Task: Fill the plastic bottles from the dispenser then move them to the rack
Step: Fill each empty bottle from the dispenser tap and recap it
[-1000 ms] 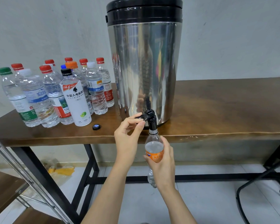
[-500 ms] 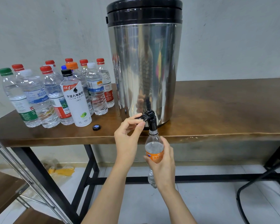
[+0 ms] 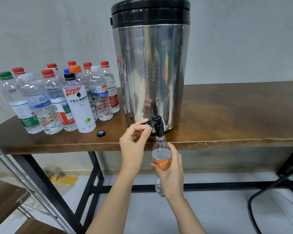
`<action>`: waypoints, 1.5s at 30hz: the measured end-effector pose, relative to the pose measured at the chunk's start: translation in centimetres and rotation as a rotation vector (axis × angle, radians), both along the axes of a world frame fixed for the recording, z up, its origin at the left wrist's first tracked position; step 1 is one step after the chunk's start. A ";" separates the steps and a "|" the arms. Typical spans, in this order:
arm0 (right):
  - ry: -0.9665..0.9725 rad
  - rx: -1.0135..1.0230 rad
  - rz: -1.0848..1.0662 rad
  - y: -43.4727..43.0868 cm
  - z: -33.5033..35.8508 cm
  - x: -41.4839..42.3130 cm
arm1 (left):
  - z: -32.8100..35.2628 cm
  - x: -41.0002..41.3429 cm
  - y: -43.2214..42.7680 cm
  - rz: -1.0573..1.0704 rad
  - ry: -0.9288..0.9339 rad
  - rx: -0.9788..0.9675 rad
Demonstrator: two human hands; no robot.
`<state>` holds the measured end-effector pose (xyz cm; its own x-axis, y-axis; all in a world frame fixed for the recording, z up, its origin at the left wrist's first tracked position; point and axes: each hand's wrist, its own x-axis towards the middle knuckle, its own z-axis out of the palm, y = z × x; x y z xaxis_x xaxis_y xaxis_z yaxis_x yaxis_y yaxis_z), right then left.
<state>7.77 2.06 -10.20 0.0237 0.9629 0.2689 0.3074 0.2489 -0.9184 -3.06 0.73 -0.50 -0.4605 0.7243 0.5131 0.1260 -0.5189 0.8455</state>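
Observation:
A tall steel dispenser (image 3: 150,68) with a black lid stands on the wooden table (image 3: 227,115). Its black tap (image 3: 156,123) juts over the table's front edge. My left hand (image 3: 134,144) pinches the tap's lever. My right hand (image 3: 171,168) grips a clear bottle with an orange label (image 3: 161,154), its open mouth right under the spout. Water stands high in the bottle, near its shoulder. A group of several capped bottles (image 3: 57,100) stands on the table's left part. The rack (image 3: 5,198), a wooden shelf on a metal frame, shows at the lower left.
A small black bottle cap (image 3: 101,133) lies on the table between the capped bottles and the tap. Black table legs and a crossbar (image 3: 210,184) run below. A black chair base (image 3: 277,191) stands at the lower right. Yellow wrapping (image 3: 64,179) lies on the floor.
Both hands keep their places at the tap and the bottle. The water level in the orange-labelled bottle looks about the same.

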 end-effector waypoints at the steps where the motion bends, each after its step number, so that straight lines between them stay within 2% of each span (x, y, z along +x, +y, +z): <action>1: -0.002 0.001 -0.001 0.0 0.0 0.0 | 0.0 0.0 0.0 -0.001 0.001 -0.001; 19: 0.016 0.014 0.007 0.0 -0.1 0.0 | -0.2 -0.1 0.1 0.013 0.019 0.003; 23: 0.023 0.016 0.010 0.1 -0.2 0.1 | -0.3 -0.4 0.2 0.018 0.071 0.000; 27: 0.026 0.016 0.014 0.2 -0.3 0.0 | 0.0 -0.9 0.2 0.043 0.231 0.014; 39: 0.073 0.006 0.031 0.1 -0.2 -0.1 | 2.0 -4.1 0.5 0.122 0.947 0.073; 41: 0.078 0.003 0.037 0.0 -0.1 -0.1 | 2.2 -4.4 0.5 0.117 1.019 0.088; 45: 0.072 0.004 0.041 0.0 -0.1 0.0 | 2.2 -4.6 0.7 0.092 1.036 0.100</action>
<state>7.74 2.03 -10.29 0.0036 0.9622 0.2722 0.2297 0.2641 -0.9367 -7.61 1.48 1.72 0.1878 0.6415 0.7438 0.8072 -0.5322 0.2552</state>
